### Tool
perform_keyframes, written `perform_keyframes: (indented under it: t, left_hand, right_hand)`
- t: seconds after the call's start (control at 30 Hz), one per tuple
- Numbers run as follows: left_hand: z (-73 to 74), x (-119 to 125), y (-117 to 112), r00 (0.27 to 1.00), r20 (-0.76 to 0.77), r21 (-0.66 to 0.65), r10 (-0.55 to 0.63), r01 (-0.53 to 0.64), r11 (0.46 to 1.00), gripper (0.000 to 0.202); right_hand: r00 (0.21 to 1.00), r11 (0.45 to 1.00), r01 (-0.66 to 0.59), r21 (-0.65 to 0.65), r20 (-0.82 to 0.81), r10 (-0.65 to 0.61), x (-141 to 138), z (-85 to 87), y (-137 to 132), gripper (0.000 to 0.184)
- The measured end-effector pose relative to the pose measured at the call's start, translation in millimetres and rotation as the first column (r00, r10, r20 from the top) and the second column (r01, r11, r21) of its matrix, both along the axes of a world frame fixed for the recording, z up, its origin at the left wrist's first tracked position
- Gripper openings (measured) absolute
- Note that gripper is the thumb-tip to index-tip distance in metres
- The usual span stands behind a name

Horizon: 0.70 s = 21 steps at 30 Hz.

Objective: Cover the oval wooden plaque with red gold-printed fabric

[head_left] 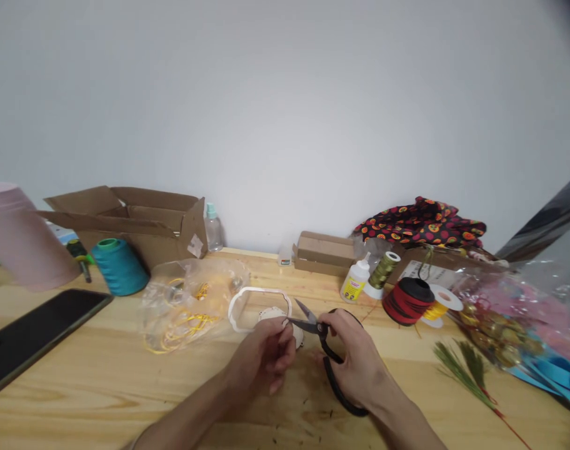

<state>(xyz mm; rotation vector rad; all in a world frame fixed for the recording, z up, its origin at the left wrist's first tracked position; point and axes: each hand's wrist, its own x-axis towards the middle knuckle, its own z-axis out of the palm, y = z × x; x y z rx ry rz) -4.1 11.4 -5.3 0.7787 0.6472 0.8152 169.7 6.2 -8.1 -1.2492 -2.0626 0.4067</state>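
My right hand [357, 353] grips a pair of scissors [323, 331] with black looped handles. Its blades are parted and point left, the lower tip reaching the fingertips of my left hand [264, 353]. Those left fingertips are pinched together; whatever they hold is too small to make out. Just behind them a white rounded frame [235, 306] stands on the wooden table [125, 394]. Partly hidden by my left hand, a flat whitish disc-like piece [272, 314] lies beside the frame.
To the left are a clear bag [191, 312] with yellow cord, a teal thread cone [120, 267], a tablet-like black slab [41, 334] and an open cardboard box [139, 228]. Rightward stand a glue bottle [355, 281], a red cord spool [408, 301] and green tassels [467, 372].
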Motion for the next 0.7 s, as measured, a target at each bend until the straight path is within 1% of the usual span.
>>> perform_keyframes:
  t: [0.1, 0.2, 0.27, 0.37, 0.5, 0.57, 0.7]
  left_hand:
    - [-3.8, -0.4, 1.2, 0.996, -0.078, 0.019, 0.041, -0.039, 0.999, 0.027]
    - [-7.3, -1.0, 2.0, 0.991, -0.132, 0.043, 0.037, -0.031, 0.999, 0.030]
    - [-8.9, -1.4, 2.1, 0.988, -0.152, 0.070, 0.037, -0.027, 0.997, 0.028]
    - [-9.7, -1.4, 1.3, 0.982, -0.175, 0.127, 0.067, -0.045, 0.991, 0.022]
    - [-9.1, -0.6, -0.6, 0.967, -0.221, 0.190, 0.130, -0.089, 0.978, 0.022]
    - [-9.0, -0.3, -1.5, 0.961, -0.234, 0.200, 0.147, -0.100, 0.975, 0.023]
    - [-11.1, -0.2, -2.4, 0.958, -0.256, 0.172, 0.130, -0.087, 0.981, 0.026]
  right_hand:
    - [0.998, 1.000, 0.014, -0.001, 0.067, -0.014, -1.9, -1.2, -1.0, 0.025]
    - [0.994, 0.999, 0.040, -0.016, 0.098, -0.039, -3.7, -3.0, -0.5, 0.024]
    - [0.993, 0.998, 0.062, -0.024, 0.104, -0.059, -4.0, -4.1, 0.3, 0.023]
    - [0.992, 0.996, 0.082, -0.024, 0.102, -0.079, -3.2, -4.6, 1.2, 0.023]
    - [0.994, 0.998, 0.062, -0.018, 0.090, -0.060, -1.9, -2.9, 1.1, 0.024]
    - [0.995, 0.998, 0.053, -0.038, 0.084, -0.050, -1.9, -2.6, 0.8, 0.025]
    - [0.995, 0.995, 0.069, -0.077, 0.075, -0.064, -3.6, -6.2, 0.9, 0.023]
